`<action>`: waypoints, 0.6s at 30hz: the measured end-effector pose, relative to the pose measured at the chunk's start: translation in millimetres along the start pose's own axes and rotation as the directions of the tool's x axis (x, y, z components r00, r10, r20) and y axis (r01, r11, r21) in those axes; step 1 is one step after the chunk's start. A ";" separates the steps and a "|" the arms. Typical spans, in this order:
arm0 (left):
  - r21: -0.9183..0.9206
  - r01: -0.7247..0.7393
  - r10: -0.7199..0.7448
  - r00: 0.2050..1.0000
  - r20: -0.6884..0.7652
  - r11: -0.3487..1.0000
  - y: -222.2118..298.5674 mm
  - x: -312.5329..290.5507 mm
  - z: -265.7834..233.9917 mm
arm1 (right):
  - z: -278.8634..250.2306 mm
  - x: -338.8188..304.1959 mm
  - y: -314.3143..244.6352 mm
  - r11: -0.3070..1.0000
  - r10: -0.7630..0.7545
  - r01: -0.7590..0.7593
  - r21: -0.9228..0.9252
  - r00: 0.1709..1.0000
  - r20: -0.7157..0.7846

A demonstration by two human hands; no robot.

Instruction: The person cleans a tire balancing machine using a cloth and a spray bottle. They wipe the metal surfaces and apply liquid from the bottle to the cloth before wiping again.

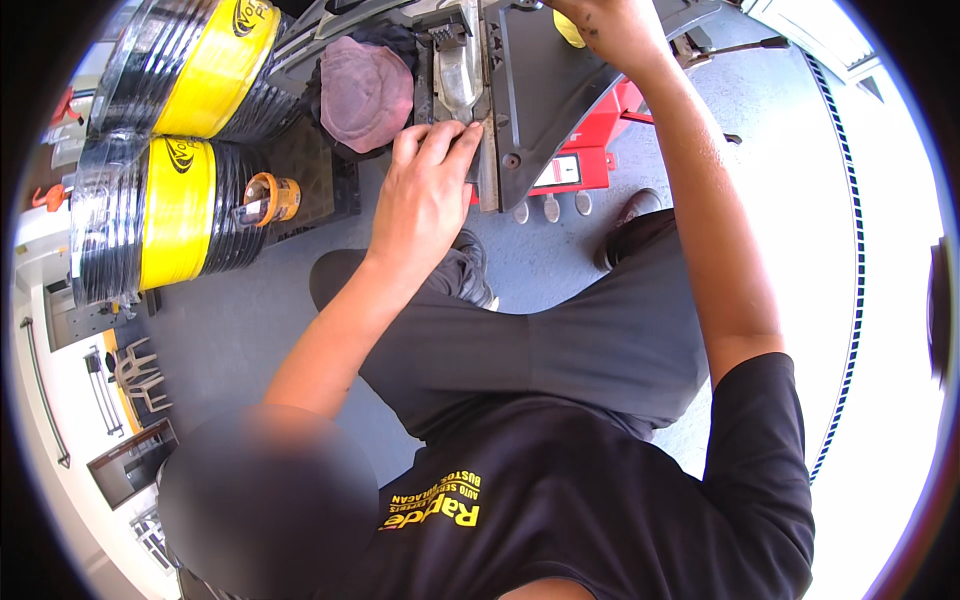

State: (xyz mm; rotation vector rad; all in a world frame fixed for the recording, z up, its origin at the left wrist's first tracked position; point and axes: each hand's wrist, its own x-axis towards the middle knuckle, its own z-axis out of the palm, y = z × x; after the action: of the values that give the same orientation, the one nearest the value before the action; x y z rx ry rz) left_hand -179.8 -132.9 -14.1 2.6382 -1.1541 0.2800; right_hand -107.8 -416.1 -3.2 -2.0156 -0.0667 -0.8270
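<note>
My left hand (425,185) rests palm down at the near edge of the work, its bent fingers slightly apart and touching the end of a worn metal strip (488,165). Just beyond those fingers is a silvery metal fitting (456,80). A faded pink-purple cap or cloth (366,95) lies to its left. At the top edge, my right hand (605,35) is over a large dark grey panel (545,100) and is partly cut off. A rounded yellow thing (569,30) shows against its palm, apparently held; its kind is unclear.
Two black-and-yellow wrapped reels (178,215) stand on the left, with an orange tub (272,199) against the nearer one. A red wheeled jack or stand (590,150) sits under the panel. Another person's shoe (640,206) may be beside it; whose it is stays unclear. Stacked chairs (140,375) stand far left.
</note>
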 end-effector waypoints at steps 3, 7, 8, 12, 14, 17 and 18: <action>0.003 0.009 -0.009 1.000 -0.024 1.000 3.0 3.6 2.1 | 3.5 4.0 -0.8 0.999 -0.032 0.032 0.024 0.999 0.011; 0.013 0.008 -0.007 0.999 -0.052 1.000 4.5 3.1 8.4 | 11.3 7.1 4.4 0.999 -0.027 0.028 0.038 1.000 -0.011; 0.002 0.014 -0.014 0.999 -0.045 1.000 6.2 1.3 6.5 | 12.8 8.9 6.8 0.998 -0.021 0.022 0.057 1.000 -0.014; -0.066 0.038 -0.041 0.998 -0.046 0.997 9.2 0.6 3.3 | 17.1 7.1 11.6 0.994 -0.056 0.056 0.098 0.998 -0.009; -0.073 0.009 -0.010 1.000 -0.019 0.997 -0.5 6.7 -1.2 | 12.3 -0.8 -3.7 0.987 -0.052 0.046 0.152 0.998 0.037; -0.111 -0.040 0.041 0.999 0.006 0.993 -5.3 -0.9 -1.4 | -18.0 -11.9 -20.5 0.895 -0.029 -0.115 0.431 0.949 0.313; -0.117 -0.067 0.070 0.997 0.015 0.991 -5.8 -8.4 -8.0 | -33.5 -10.1 -34.3 0.946 -0.076 -0.075 0.316 0.894 0.441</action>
State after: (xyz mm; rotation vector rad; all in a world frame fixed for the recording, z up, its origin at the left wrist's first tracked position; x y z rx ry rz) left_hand -181.7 -120.9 -9.7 2.5093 -1.2302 0.1940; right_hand -145.4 -419.9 28.0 -1.8464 -0.4409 -0.3047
